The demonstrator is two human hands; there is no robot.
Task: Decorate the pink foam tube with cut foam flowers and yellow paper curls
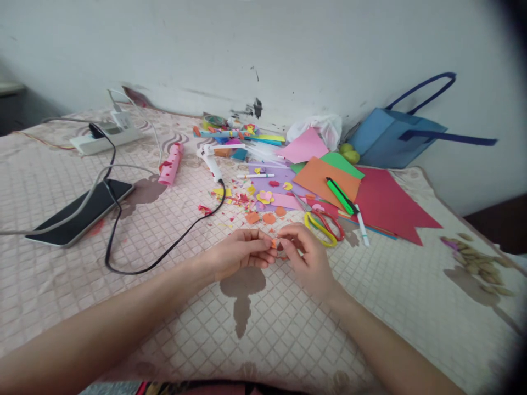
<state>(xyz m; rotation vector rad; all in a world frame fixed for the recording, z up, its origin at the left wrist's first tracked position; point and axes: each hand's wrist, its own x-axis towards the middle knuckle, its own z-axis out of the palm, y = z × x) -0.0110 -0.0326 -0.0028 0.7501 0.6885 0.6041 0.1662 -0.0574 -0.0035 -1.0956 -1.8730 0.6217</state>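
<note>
Left hand (242, 253), right hand (307, 258) fingertips pinched on tiny orange paper piece (274, 243). Risk: slips, lost among scraps (247, 200); scissors (323, 224) near.

Scissors (323, 225) lay on the bed (370, 307) just behind the hands; paper sheets (370, 200) right of them, phone (82, 211) far left, bag (391, 137) behind against wall.
</note>
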